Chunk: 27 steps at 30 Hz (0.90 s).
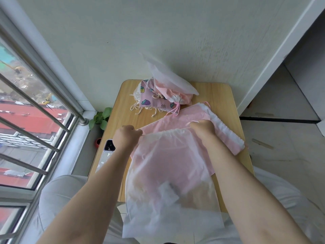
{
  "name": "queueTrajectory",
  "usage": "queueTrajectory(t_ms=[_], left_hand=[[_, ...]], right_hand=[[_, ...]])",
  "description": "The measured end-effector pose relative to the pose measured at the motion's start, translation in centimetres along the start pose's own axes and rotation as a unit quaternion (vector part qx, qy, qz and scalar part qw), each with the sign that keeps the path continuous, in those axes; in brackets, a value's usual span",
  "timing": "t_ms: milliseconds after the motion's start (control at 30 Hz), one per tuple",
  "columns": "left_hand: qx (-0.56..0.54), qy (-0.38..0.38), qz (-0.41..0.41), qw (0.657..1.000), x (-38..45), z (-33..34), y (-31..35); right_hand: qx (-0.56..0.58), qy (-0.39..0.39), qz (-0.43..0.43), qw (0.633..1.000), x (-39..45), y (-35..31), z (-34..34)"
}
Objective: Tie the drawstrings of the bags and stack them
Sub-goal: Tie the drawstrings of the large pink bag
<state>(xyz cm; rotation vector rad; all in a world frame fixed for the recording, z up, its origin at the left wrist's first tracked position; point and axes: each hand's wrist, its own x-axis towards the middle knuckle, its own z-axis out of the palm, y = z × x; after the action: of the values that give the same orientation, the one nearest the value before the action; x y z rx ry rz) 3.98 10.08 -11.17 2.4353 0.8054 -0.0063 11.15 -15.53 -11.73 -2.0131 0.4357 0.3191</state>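
Head view. A translucent white non-woven drawstring bag (pixel 168 182) lay on the small light-wood table (pixel 226 103), its lower end hanging over the near edge toward the person's lap, and it overlapped a flat pink fabric bag with a gathered white top band (pixel 197 117). The left hand (pixel 125 138) was closed in a fist at the left corner of the white bag's mouth, apparently pinching the cord there; the right hand (pixel 204 128) was curled over the right corner, though its fingertips were hidden. The mouth was only partly gathered. To finish the step well, both cords probably needed an even outward pull, keeping the pink bag beneath from dragging. A pile of tied printed pouches (pixel 154 99) lay at the far edge, beside a phone (pixel 109 147)
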Motion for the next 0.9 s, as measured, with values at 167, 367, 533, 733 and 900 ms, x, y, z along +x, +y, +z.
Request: queueTrajectory(t_ms=[167,367,533,733,900], left_hand=[[0.023,0.012,-0.069,0.997,-0.5,0.4,-1.9],[0.039,0.023,-0.069,0.997,-0.7,0.4,-2.3],[0.032,0.025,-0.092,0.995,-0.4,0.4,-2.7],[-0.054,0.065,-0.04,0.996,0.9,0.2,-0.9],[-0.088,0.056,-0.005,0.995,2.1,-0.2,1.8]], right_hand=[[-0.015,0.097,0.053,0.994,1.0,2.0,-2.2],[-0.012,0.136,0.078,0.988,0.9,3.0,-2.7],[0.0,0.134,0.065,0.989,0.3,2.8,-2.5],[-0.029,0.056,-0.003,0.998,0.2,0.3,-2.2],[-0.033,0.137,-0.099,0.985,-0.8,-1.2,-1.3]])
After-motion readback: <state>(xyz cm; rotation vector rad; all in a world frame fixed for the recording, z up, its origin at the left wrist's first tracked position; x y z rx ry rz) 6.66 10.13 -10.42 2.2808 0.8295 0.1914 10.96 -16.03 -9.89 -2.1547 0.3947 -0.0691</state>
